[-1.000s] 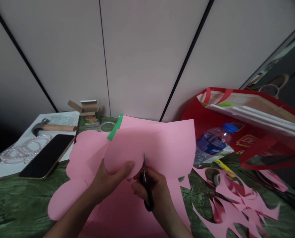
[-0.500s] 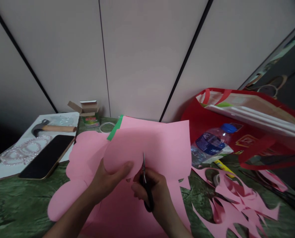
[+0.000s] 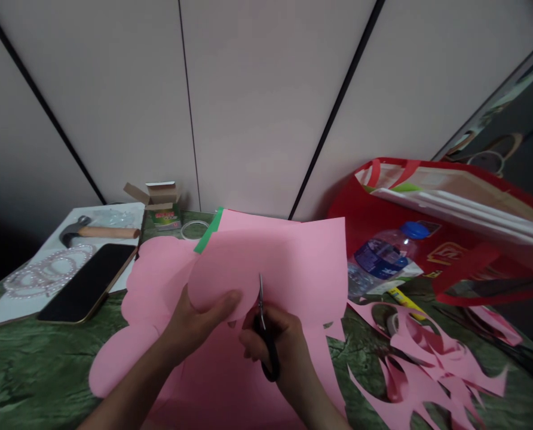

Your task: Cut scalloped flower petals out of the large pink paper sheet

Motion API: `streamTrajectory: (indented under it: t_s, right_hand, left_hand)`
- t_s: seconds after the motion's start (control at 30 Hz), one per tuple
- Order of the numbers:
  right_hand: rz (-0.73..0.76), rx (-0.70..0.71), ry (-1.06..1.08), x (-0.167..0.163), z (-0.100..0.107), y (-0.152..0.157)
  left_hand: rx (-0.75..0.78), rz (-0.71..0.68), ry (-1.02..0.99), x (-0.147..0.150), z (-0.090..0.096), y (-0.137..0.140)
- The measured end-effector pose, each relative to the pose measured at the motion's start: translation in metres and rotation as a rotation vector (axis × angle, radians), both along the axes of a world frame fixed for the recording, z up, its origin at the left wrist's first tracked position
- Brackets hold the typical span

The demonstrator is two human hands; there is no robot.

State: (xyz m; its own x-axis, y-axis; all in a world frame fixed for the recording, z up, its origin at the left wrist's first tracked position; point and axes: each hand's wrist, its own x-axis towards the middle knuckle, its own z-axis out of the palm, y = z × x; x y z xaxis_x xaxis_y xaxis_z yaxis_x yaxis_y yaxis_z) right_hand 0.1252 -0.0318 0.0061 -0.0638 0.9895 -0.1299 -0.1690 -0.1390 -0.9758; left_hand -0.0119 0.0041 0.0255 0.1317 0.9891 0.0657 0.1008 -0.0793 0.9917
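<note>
- I see pink paper (image 3: 288, 257) with a green strip (image 3: 208, 230) at its upper left edge.
- The scissors (image 3: 266, 340) have black handles.
- The tabletop (image 3: 33, 364) is mottled green.
- My view shows a red bag (image 3: 383, 203).
- The bottle (image 3: 383, 257) has a blue cap and label.
- The phone (image 3: 87, 280) is black with a gold rim.

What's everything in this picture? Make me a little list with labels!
left hand: left hand pinches the edge of the pink paper
right hand: right hand grips the black scissors, blades pointing up into the sheet
scraps: pink paper scraps lie to the right on the green tablecloth
left side: smartphone, bead strings, hammer, small open box
right side: water bottle lying against a red bag
</note>
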Motion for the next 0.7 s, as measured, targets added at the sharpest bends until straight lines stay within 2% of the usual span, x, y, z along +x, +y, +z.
streamTrajectory:
  t_s: [0.2, 0.37, 0.47, 0.6, 0.67, 0.7]
  right_hand:
    - [-0.007, 0.007, -0.002, 0.0, -0.003, 0.001]
    - [-0.011, 0.059, -0.083, 0.001, -0.011, 0.001]
    - [-0.067, 0.212, -0.261, 0.004, -0.011, 0.0]
    - [-0.221, 0.54, -0.483, 0.007, -0.009, -0.002]
    - [-0.246, 0.543, -0.504, 0.008, -0.01, 0.0]
    - [-0.221, 0.496, -0.483, 0.009, -0.011, 0.001]
  left_hand:
    - [-0.006, -0.014, -0.015, -0.001, 0.0, -0.002]
    - [-0.001, -0.014, -0.042, 0.0, -0.002, -0.001]
    - [0.012, -0.012, -0.051, 0.0, -0.003, -0.001]
    - [0.084, -0.004, 0.002, 0.002, -0.003, -0.003]
    - [0.171, 0.036, 0.066, 0.003, -0.001, -0.004]
    - [0.273, 0.02, 0.076, 0.003, 0.001, -0.004]
